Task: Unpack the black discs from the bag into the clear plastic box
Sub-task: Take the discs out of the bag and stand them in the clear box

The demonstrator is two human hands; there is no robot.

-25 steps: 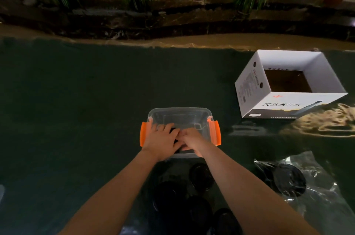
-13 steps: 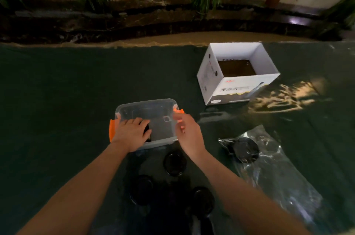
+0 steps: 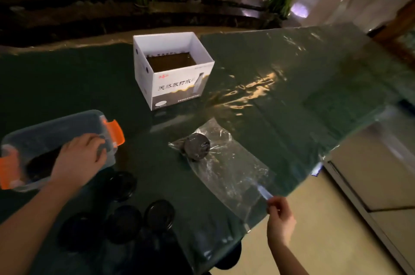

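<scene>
The clear plastic box [image 3: 45, 131] with orange handles sits at the left on the dark green table. My left hand [image 3: 78, 160] rests on its near rim, fingers over the edge; dark discs show dimly inside. The clear bag [image 3: 231, 169] lies flat at centre right with a black disc [image 3: 197, 146] inside near its far end. My right hand [image 3: 279, 218] pinches the bag's near corner at the table edge. Several loose black discs lie in front of me, among them one black disc [image 3: 122, 186] near the box and another black disc [image 3: 160, 214] closer.
An open white cardboard box [image 3: 179, 86] stands behind the bag. The table's right edge [image 3: 314, 169] runs diagonally, with tiled floor beyond it. Potted plants and a dark ledge lie behind the table.
My view has swung right. My right hand left the plastic box, moved right and took the bag's near corner. My left hand stayed on the box rim.
</scene>
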